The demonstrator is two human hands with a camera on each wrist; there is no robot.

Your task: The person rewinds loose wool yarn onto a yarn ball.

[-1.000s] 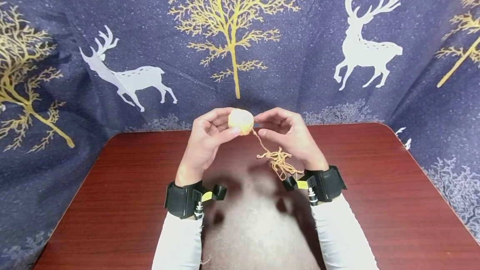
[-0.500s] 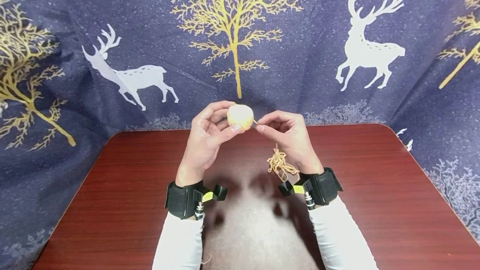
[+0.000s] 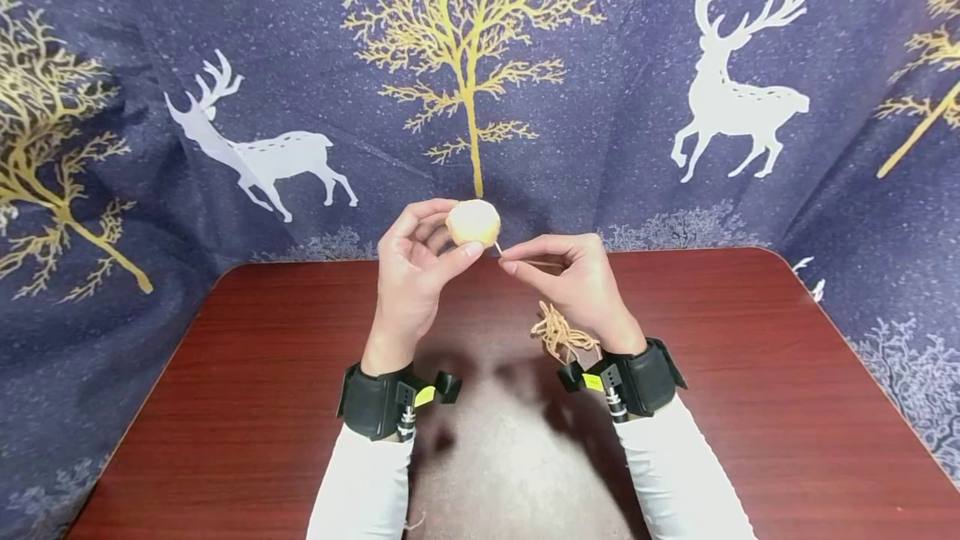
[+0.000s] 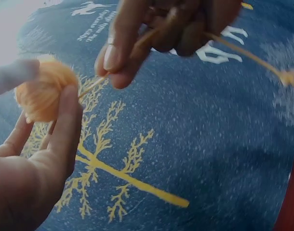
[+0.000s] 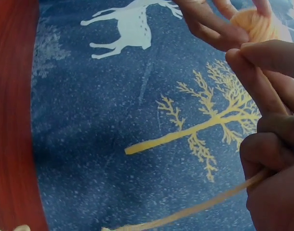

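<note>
A small ball of pale orange yarn [image 3: 472,222] is held up above the far edge of the table, its wound strands plain in the left wrist view. My left hand [image 3: 411,277] grips the ball between thumb and fingers. Close by on the right, my right hand [image 3: 573,283] pinches the yarn strand [image 4: 94,86] that leaves the ball. From there the strand runs through the curled fingers of that hand and out the other side [image 5: 200,206]. A loose tangle of the same yarn [image 3: 561,332] is seen below the right hand, partly behind the wrist.
The reddish-brown table [image 3: 255,373] reaches to a dark blue cloth backdrop [image 3: 585,157] printed with white deer and golden trees. Each wrist wears a black strap [image 3: 378,402] with a small camera mount. A thin thread scrap [image 3: 415,521] lies near the front edge.
My right hand has closed its fingertips on the strand beside the ball and come slightly left and down. The ball has risen a little leftward in my left hand. The tangle has shifted slightly.
</note>
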